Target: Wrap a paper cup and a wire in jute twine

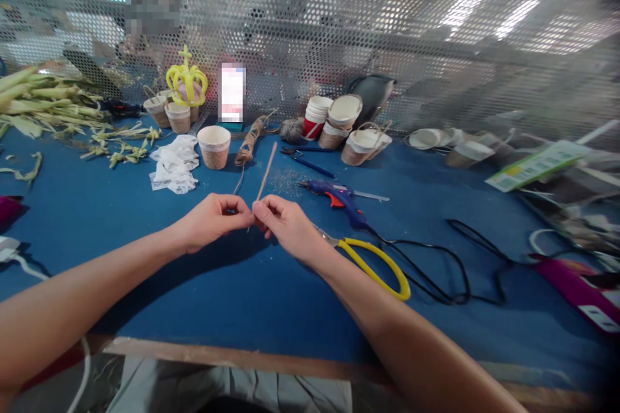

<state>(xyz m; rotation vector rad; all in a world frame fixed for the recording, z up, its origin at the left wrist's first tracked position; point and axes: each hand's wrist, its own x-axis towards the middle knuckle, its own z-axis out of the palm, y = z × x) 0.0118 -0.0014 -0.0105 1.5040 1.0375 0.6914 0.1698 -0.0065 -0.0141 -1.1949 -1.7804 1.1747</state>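
A brown stick (267, 174) slants up from the pinching right hand (289, 224); the left hand (213, 221), fingertips together, is just beside.

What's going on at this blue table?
A person works bare-handed. The right hand holds a thin brown stick, angled upward; the left hand is close beside it, its hold too small to make out. A blue glue gun with an orange trigger and yellow-handled metal scissors lie on the blue table, unheld.

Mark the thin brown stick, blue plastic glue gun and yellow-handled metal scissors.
Thin brown stick (267, 170): head view, middle of its exposed length.
Blue plastic glue gun (343, 195): head view, main body.
Yellow-handled metal scissors (357, 243): head view, handle loop.
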